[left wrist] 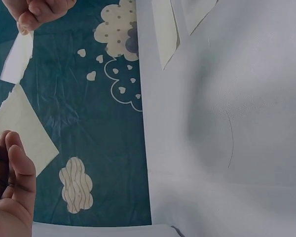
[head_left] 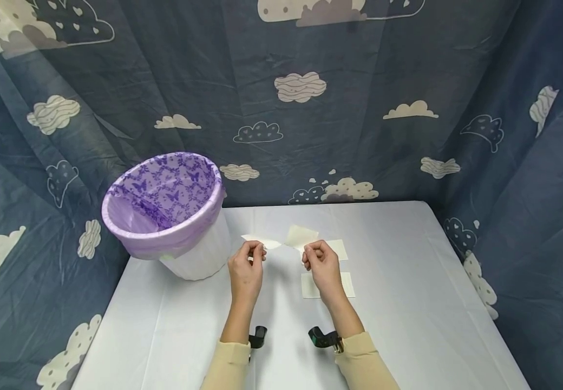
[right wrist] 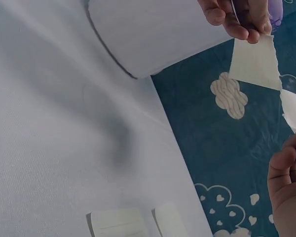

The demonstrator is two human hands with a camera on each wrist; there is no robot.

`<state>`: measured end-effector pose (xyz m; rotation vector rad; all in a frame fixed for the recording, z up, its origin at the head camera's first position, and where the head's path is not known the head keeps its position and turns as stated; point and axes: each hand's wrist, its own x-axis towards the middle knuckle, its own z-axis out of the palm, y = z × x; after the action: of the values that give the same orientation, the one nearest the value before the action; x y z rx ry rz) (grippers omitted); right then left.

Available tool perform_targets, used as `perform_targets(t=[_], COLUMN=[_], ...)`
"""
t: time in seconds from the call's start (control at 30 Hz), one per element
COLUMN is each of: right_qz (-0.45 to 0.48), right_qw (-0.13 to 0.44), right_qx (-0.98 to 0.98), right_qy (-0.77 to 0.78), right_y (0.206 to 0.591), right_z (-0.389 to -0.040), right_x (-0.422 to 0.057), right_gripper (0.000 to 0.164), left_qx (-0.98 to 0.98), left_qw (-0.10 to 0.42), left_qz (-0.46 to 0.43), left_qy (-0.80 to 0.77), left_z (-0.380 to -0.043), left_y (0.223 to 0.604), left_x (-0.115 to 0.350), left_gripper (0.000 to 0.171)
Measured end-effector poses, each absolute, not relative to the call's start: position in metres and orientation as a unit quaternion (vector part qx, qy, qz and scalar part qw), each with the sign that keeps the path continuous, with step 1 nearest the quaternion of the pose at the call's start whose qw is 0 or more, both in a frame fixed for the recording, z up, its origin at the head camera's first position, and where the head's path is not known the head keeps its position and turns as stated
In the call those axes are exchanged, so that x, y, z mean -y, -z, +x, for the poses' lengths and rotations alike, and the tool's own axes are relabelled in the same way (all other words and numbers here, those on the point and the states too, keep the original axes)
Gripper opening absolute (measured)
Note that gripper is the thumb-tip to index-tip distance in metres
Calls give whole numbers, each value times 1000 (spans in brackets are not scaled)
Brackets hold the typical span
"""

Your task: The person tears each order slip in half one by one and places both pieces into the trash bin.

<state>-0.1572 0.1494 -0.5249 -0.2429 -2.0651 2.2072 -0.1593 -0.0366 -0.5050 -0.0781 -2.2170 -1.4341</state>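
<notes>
My left hand (head_left: 246, 265) pinches one half of a pale yellow sheet of paper (head_left: 268, 243) between thumb and fingers. The other half (head_left: 301, 236) is pinched by my right hand (head_left: 321, 264). Both halves are held up above the table. In the left wrist view, the left half (left wrist: 27, 126) has a ragged torn edge, and its tip meets the right half (left wrist: 17, 61). From the right wrist view, the left half (right wrist: 256, 61) and right half (right wrist: 293, 104) appear joined or touching at one corner only.
Two pale yellow paper pieces (head_left: 339, 249) (head_left: 311, 287) lie on the white table (head_left: 408, 303), partly behind and under my right hand. Left of my hands stands a white bin (head_left: 198, 254) with a purple butterfly-patterned liner (head_left: 184, 184). A dark cloud-print curtain (head_left: 349, 124) hangs behind.
</notes>
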Motion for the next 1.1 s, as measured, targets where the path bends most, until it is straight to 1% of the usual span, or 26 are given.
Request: perform_targets(t=[0.27, 0.53, 0.87, 1.1], right_qz=[-93, -84, -69, -35], right_qw=[70, 64, 78, 90], right_qx=[680, 676, 663, 662], right_qy=[-723, -730, -741, -743], right_y=[520, 523, 511, 489], right_z=[-156, -159, -164, -174], right_x=[-157, -158, -150, -136], right_gripper=[9, 15, 13, 10], left_qx=[809, 811, 804, 787], left_qw=[260, 258, 275, 320], left_qz=[-16, -26, -54, -89], left_qy=[527, 525, 525, 519], left_z=[-160, -161, -162, -165], left_y=[504, 503, 495, 479], left_x=[41, 37, 35, 37], left_gripper=[8, 7, 10, 8])
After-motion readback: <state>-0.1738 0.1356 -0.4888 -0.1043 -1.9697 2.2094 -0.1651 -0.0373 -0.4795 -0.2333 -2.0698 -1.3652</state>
